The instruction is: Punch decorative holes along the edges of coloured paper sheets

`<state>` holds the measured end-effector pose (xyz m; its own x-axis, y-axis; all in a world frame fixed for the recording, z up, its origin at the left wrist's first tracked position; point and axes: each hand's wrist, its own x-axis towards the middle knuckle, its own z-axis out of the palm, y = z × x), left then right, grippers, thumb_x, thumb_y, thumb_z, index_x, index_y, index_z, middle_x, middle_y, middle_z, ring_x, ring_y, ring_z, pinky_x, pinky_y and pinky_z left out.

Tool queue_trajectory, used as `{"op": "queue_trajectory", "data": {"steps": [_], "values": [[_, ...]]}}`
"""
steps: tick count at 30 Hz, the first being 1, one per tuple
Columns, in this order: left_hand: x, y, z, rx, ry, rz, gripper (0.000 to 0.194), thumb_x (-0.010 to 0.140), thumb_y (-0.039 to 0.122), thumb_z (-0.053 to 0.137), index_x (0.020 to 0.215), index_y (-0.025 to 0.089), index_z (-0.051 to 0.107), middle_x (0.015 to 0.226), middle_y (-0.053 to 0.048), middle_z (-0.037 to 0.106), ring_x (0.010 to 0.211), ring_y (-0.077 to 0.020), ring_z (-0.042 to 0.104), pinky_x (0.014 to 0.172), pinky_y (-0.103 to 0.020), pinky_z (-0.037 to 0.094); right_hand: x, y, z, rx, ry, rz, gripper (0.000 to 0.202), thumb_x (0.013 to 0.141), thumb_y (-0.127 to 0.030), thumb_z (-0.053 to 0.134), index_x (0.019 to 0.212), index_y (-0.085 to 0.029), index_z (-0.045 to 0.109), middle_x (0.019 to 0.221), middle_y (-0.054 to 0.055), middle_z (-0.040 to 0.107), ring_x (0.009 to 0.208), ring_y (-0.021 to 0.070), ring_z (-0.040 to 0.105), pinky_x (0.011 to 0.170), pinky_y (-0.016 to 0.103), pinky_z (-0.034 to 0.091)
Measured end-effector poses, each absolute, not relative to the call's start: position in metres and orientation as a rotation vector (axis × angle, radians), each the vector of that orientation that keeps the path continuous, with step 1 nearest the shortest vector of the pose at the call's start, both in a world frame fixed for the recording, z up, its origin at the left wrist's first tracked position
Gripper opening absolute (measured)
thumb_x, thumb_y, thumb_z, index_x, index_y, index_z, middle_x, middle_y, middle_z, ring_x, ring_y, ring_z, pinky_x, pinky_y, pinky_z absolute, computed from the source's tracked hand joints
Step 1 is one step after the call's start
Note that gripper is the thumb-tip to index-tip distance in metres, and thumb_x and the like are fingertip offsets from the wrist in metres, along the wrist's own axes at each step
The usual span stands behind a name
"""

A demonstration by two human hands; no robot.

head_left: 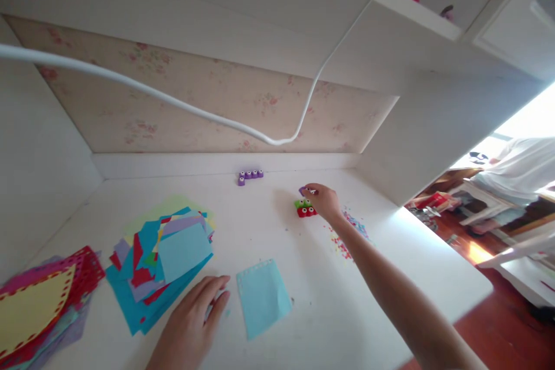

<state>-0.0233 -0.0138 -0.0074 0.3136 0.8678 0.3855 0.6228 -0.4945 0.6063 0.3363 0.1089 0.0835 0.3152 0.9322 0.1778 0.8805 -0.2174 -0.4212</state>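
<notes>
My right hand (321, 199) reaches toward the back of the white table and grips a small purple craft punch (302, 191) by its fingertips. Just under it stand green punches (300, 204) and red punches (305, 212), partly hidden by the hand. My left hand (195, 315) rests on the table at the front, thumb and fingers apart, holding nothing. Right of it lies a light blue sheet of paper (264, 299) with holes along its top edge. A short row of purple punches (249, 175) stands by the back wall.
A stack of coloured paper (184, 251) lies left of centre. Paper with punched edges (37, 306) sits at far left. Tiny paper bits (342, 243) are scattered beside my right forearm. A white cable (195, 108) hangs across the view. A person (515, 167) is at far right.
</notes>
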Motion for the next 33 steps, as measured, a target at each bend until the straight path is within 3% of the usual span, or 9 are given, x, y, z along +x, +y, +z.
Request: {"op": "queue_trajectory", "data": {"steps": [11,16,20,26,29,33], "values": [[-0.023,-0.012,-0.015,2.474,1.331,0.845,0.021,0.093,0.031,0.054,0.109,0.028,0.067,0.105,-0.003,0.072,0.096,-0.0204,0.07,0.085,-0.034,0.059,0.349,0.157,0.058,-2.462,-1.794,0.04,0.024,0.083,-0.024,0.059,0.094,-0.017,0.079,0.101,0.014,0.074,0.099,0.0257,0.067,0.081,0.029,0.046],[-0.024,-0.012,-0.017,2.502,1.305,0.826,0.022,0.093,0.029,0.052,0.11,0.028,0.066,0.106,-0.003,0.072,0.095,-0.0206,0.07,0.084,-0.034,0.059,0.346,0.163,0.064,-2.455,-1.798,-0.036,0.035,0.089,-0.029,0.052,0.111,-0.013,0.074,0.121,0.017,0.066,0.109,0.0251,0.062,0.091,0.029,0.043],[-0.024,-0.013,-0.019,2.517,1.3,0.864,0.022,0.094,0.029,0.052,0.112,0.028,0.065,0.107,-0.002,0.072,0.096,-0.0207,0.07,0.085,-0.035,0.058,0.327,0.176,0.072,-2.339,-1.883,0.004,0.039,0.096,-0.031,0.042,0.115,-0.015,0.072,0.119,0.014,0.068,0.109,0.0243,0.062,0.092,0.029,0.043],[-0.023,-0.012,-0.014,2.53,1.297,0.906,0.021,0.096,0.027,0.047,0.107,0.027,0.066,0.101,-0.002,0.073,0.091,-0.019,0.07,0.082,-0.032,0.059,0.244,0.208,0.061,-1.986,-2.174,0.204,0.04,0.095,-0.029,0.051,0.132,-0.019,0.06,0.13,0.007,0.063,0.115,0.0195,0.058,0.099,0.026,0.04],[-0.025,-0.011,-0.016,2.562,1.266,0.989,0.022,0.097,0.027,0.045,0.105,0.027,0.066,0.099,-0.001,0.074,0.088,-0.0185,0.071,0.081,-0.03,0.06,0.201,0.223,0.053,-1.869,-2.234,0.237,0.044,0.096,-0.029,0.05,0.139,-0.018,0.051,0.139,0.009,0.056,0.125,0.0203,0.051,0.104,0.029,0.037],[-0.026,-0.011,-0.015,2.616,1.212,0.935,0.023,0.096,0.023,0.045,0.103,0.027,0.067,0.095,-0.001,0.075,0.086,-0.0184,0.072,0.08,-0.03,0.06,0.172,0.233,0.045,-1.839,-2.232,0.284,0.035,0.097,-0.031,0.053,0.127,-0.015,0.058,0.132,0.011,0.058,0.12,0.0245,0.055,0.101,0.043,0.042]]}}
